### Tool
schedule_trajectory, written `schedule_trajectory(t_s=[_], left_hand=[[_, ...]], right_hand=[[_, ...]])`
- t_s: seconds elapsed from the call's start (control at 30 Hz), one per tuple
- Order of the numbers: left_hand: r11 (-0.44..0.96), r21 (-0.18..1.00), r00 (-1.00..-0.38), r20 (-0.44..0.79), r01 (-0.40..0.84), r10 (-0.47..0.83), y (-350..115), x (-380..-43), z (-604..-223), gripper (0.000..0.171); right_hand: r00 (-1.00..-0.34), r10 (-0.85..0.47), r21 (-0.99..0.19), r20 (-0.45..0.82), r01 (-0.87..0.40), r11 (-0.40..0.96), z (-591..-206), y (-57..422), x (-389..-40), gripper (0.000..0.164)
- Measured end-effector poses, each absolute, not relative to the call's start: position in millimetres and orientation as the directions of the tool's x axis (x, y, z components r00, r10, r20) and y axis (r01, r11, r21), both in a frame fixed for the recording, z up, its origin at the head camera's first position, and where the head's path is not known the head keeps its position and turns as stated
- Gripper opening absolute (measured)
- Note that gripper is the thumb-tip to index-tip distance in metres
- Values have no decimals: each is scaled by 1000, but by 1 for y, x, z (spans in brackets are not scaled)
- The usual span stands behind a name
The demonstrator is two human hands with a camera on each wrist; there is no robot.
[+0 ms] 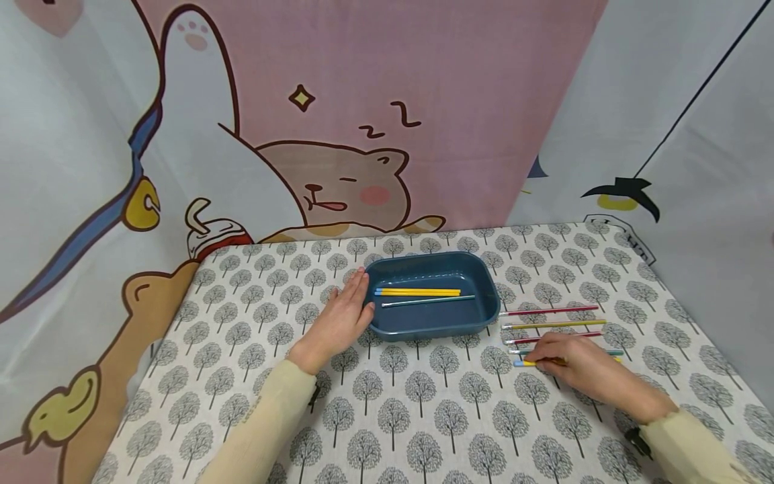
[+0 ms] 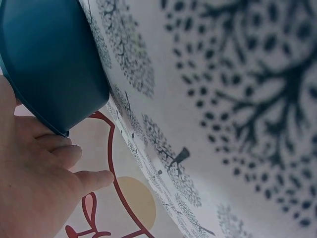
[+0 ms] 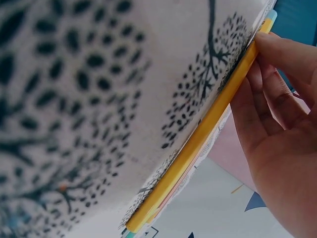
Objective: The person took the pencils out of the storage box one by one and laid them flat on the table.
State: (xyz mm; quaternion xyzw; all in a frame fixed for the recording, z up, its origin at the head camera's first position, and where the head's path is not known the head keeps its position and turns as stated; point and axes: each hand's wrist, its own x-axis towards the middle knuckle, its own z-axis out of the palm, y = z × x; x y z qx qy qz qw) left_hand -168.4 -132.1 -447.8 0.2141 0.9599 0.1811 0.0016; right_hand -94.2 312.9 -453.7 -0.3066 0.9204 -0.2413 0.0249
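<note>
A dark blue rectangular tray (image 1: 432, 335) holds yellow pencils (image 1: 417, 292) and a teal pencil (image 1: 428, 302). At the tray's left end rests my left hand (image 1: 338, 319), its fingers fairly straight along the rim; the left wrist view has this hand (image 2: 44, 173) against the tray's wall (image 2: 54, 59). On the right, my right hand (image 1: 574, 366) pinches a yellow pencil (image 3: 198, 136) near its light blue end, between thumb and fingers. That pencil lies at or just above the cloth; which of the two cannot be told. The right hand partly covers it in the head view.
Beyond the right hand, several pencils lie in a row: a red one (image 1: 550, 310), an olive-yellow one (image 1: 553, 324), another red one (image 1: 553, 337) and a teal one (image 1: 613, 352). A tree-print cloth (image 1: 423, 417) covers the table. Printed curtains (image 1: 471, 101) hang behind.
</note>
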Motion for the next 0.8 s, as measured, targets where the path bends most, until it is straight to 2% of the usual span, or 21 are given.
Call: schedule_trajectory(t_s=[0.3, 0.8], left_hand=[[845, 347, -910, 67, 406, 410, -131, -169, -448, 65], [844, 350, -910, 70, 406, 409, -131, -168, -448, 64]], right_hand=[[-801, -585, -450, 129, -573, 685, -455, 314, -94, 30], [-821, -563, -425, 93, -544, 723, -454, 313, -93, 28]])
